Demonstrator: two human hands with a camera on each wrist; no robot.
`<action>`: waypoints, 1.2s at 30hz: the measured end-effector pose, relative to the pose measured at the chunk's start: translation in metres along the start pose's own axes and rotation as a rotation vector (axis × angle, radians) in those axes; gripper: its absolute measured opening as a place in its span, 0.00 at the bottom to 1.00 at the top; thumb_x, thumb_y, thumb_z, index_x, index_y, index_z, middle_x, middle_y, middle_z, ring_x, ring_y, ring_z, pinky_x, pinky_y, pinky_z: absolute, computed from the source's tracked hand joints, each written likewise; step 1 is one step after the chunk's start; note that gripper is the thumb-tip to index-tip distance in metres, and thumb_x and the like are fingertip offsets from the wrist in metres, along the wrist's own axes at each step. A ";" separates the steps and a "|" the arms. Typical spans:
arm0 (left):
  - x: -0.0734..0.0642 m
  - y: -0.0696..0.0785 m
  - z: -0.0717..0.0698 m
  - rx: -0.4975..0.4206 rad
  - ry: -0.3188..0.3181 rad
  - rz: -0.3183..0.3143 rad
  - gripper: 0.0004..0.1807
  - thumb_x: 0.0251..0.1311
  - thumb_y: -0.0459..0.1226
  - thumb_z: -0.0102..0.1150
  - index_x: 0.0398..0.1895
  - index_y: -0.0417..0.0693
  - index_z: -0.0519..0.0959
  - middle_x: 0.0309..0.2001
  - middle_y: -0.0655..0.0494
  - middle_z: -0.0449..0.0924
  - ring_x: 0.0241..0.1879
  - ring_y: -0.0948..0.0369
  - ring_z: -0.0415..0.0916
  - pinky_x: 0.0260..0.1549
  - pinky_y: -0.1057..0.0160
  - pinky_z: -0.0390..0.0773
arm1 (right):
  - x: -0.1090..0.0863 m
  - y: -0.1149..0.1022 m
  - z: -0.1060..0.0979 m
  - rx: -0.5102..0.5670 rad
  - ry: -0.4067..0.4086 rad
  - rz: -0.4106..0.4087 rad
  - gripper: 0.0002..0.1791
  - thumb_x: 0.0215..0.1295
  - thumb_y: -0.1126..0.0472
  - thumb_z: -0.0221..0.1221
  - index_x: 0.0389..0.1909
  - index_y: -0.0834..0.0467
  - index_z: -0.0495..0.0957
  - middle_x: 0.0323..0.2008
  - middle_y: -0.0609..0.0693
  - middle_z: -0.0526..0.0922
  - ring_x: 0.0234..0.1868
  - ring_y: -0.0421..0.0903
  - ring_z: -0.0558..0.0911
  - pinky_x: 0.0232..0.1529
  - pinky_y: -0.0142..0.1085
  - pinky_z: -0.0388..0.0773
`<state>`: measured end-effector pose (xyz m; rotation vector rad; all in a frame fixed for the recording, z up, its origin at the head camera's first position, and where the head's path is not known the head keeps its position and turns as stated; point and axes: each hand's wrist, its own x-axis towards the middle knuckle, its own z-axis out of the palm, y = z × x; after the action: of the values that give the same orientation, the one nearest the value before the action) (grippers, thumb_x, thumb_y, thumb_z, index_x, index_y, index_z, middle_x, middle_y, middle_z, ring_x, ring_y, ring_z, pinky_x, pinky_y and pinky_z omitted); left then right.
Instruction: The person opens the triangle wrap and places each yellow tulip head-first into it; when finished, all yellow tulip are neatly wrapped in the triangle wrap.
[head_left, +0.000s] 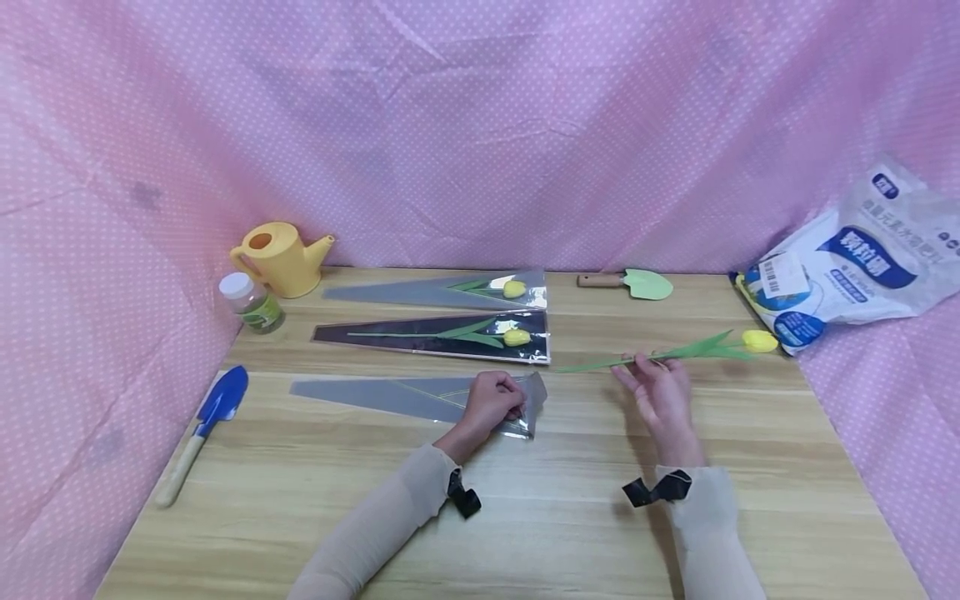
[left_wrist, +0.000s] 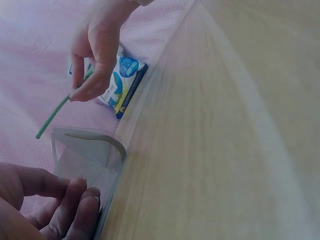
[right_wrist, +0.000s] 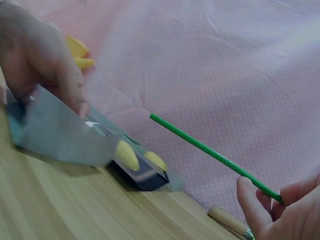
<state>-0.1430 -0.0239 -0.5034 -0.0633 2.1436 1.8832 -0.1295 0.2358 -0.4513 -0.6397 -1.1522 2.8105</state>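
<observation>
My right hand (head_left: pixel 663 400) pinches a yellow tulip (head_left: pixel 760 341) by its green stem, raised over the table with the bloom to the right. The bare stem end points left, toward the nearest grey wrapping sleeve (head_left: pixel 375 393). At that sleeve's wide right end, my left hand (head_left: pixel 491 408) pinches the film with curled fingers. The sleeve's mouth (left_wrist: pixel 90 145) gapes in the left wrist view, with the stem (left_wrist: pixel 52 119) tip just above it. Behind lie a black sleeve (head_left: pixel 375 339) and another grey sleeve (head_left: pixel 375 292), each with a yellow tulip inside.
A yellow watering can (head_left: pixel 285 262) and a white-capped jar (head_left: pixel 255 304) stand at the back left. A blue trowel (head_left: pixel 202 433) lies at the left edge, a green trowel (head_left: pixel 645 284) at the back. A white bag (head_left: pixel 847 258) leans at the right.
</observation>
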 end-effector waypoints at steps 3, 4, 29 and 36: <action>-0.001 0.001 0.000 -0.001 -0.003 -0.006 0.02 0.53 0.25 0.61 0.29 0.31 0.79 0.24 0.42 0.86 0.17 0.66 0.77 0.18 0.71 0.77 | -0.005 0.006 0.002 -0.021 -0.017 -0.014 0.11 0.70 0.77 0.50 0.33 0.58 0.64 0.29 0.50 0.79 0.35 0.44 0.84 0.44 0.43 0.87; -0.001 0.002 0.000 0.001 -0.003 -0.009 0.02 0.53 0.26 0.61 0.28 0.31 0.79 0.24 0.42 0.86 0.17 0.66 0.77 0.18 0.71 0.77 | -0.007 0.007 0.003 -0.022 -0.020 -0.016 0.11 0.70 0.77 0.50 0.33 0.59 0.64 0.29 0.50 0.79 0.35 0.44 0.84 0.44 0.43 0.87; -0.003 0.010 0.002 0.050 -0.015 0.013 0.03 0.53 0.26 0.57 0.28 0.37 0.79 0.21 0.43 0.83 0.14 0.64 0.74 0.17 0.69 0.76 | -0.018 0.041 0.018 -0.177 0.073 -0.235 0.13 0.69 0.76 0.52 0.44 0.58 0.60 0.36 0.50 0.74 0.36 0.44 0.85 0.39 0.39 0.87; -0.005 0.016 0.007 0.181 0.051 0.151 0.04 0.54 0.25 0.58 0.28 0.35 0.82 0.20 0.45 0.83 0.13 0.66 0.72 0.15 0.69 0.76 | -0.017 0.049 0.020 -0.256 0.091 -0.303 0.13 0.69 0.77 0.51 0.45 0.60 0.61 0.35 0.48 0.75 0.36 0.43 0.85 0.39 0.39 0.87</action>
<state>-0.1400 -0.0160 -0.4872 0.0913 2.4050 1.7727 -0.1155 0.1841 -0.4657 -0.5444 -1.4651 2.3833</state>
